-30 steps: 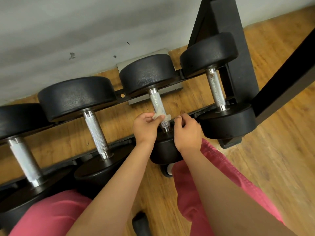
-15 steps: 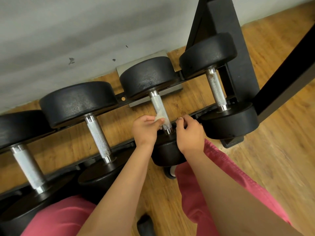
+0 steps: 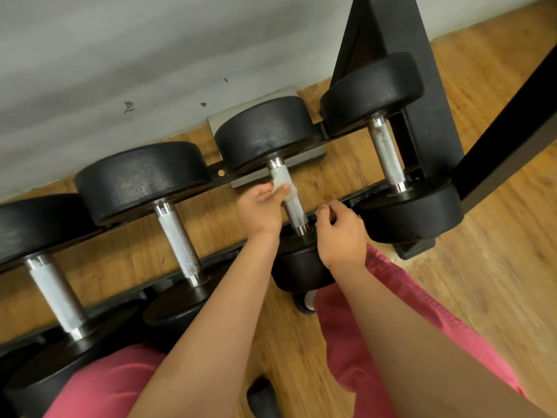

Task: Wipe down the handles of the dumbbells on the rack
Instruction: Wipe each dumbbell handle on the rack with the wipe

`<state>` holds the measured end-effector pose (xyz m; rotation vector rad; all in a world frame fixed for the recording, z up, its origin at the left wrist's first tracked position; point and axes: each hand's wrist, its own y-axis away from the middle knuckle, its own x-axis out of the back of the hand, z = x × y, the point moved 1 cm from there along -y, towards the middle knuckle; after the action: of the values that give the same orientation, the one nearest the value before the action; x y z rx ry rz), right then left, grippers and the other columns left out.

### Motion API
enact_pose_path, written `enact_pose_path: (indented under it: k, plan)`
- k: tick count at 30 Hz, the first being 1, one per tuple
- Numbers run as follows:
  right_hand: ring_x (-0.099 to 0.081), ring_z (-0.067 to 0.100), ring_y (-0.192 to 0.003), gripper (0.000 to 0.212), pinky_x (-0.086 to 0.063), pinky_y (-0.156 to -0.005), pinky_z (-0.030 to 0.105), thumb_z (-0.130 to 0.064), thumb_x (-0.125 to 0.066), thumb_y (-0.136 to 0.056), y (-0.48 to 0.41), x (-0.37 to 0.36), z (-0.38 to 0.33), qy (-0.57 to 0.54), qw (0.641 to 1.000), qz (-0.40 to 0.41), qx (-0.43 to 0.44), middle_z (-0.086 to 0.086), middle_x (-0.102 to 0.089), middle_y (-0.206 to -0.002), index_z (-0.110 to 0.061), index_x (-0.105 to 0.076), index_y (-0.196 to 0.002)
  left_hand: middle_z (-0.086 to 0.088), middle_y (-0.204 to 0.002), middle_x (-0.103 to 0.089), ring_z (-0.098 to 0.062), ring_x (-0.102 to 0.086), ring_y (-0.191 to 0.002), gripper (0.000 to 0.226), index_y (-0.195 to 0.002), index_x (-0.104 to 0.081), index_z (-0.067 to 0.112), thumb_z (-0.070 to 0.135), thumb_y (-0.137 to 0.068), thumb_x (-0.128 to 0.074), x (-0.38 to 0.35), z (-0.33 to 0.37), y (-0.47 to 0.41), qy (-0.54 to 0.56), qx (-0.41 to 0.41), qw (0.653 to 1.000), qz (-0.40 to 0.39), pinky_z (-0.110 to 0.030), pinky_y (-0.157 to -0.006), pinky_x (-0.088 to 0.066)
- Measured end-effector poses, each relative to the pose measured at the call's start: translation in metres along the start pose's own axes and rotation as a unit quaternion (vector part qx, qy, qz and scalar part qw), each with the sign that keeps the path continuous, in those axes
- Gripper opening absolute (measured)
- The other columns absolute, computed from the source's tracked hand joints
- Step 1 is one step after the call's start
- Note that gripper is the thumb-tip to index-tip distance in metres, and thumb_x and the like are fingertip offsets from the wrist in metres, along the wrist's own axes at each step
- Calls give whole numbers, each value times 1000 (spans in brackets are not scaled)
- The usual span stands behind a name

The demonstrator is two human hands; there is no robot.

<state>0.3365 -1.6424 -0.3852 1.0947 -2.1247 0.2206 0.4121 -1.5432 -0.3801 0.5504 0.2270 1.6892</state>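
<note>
Several black dumbbells with knurled steel handles lie across a low black rack (image 3: pixel 229 173). My left hand (image 3: pixel 260 208) grips a small white wipe (image 3: pixel 281 182) wrapped round the upper part of the third dumbbell's handle (image 3: pixel 295 211). My right hand (image 3: pixel 340 230) hovers just right of that handle's lower end, fingers curled with the fingertips pinched together; I cannot tell if they hold anything. To the right lies another dumbbell handle (image 3: pixel 385 155), to the left a further one (image 3: pixel 179 239).
The rack's black upright frame (image 3: pixel 422 86) stands at the right, with a diagonal black bar (image 3: pixel 506 128) crossing the right edge. A grey wall is behind, wooden floor (image 3: pixel 482 282) below. My pink-clad knees (image 3: pixel 401 312) sit close to the rack's front.
My left hand has slid the wipe up the handle, from near its lower end toward the far weight. My right hand has stayed near the lower end.
</note>
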Motion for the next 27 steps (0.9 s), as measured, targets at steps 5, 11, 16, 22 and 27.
enact_pose_path:
  k: [5,11,16,22,27]
  plan:
    - [-57,30,-76,41,-49,-72,45,-45,-30,-84,0,-1,-2,-1,1000,0,-7,5,-61,-71,-17,-59,-74,7,-85,-67,-15,-69,-89,15,-82,-63,25,15,-86,-73,-5,-3,14,29,-32,998,41,-23,-77,-55]
    - [-56,28,-73,38,-49,-68,45,-43,-31,-85,0,-2,0,-3,1000,2,-3,5,-60,-70,-19,-58,-73,12,-86,-67,0,-64,-81,15,-101,-71,16,23,-88,-71,-12,10,3,49,-10,996,69,-7,-65,-46]
    - [-56,27,-72,33,-49,-66,43,-39,-36,-88,0,0,1,-5,1000,6,3,4,-59,-68,-18,-58,-74,11,-85,-70,-4,-67,-85,10,-95,-72,17,24,-88,-70,-10,7,-1,76,-8,995,57,-22,-78,-55]
    - [-55,28,-74,31,-44,-66,39,-36,-39,-91,1,-1,3,0,1000,-1,5,5,-58,-69,-17,-58,-75,13,-74,-67,-1,-65,-75,17,-73,-63,28,26,-85,-74,-17,21,-5,94,-5,994,53,-16,-67,-48]
    - [-55,28,-77,27,-44,-69,38,-30,-44,-94,-1,-1,2,8,1000,-5,4,6,-60,-73,-16,-60,-78,11,-69,-69,-1,-67,-70,21,-70,-66,24,21,-91,-68,-18,17,-7,146,1,986,85,-19,-68,-51]
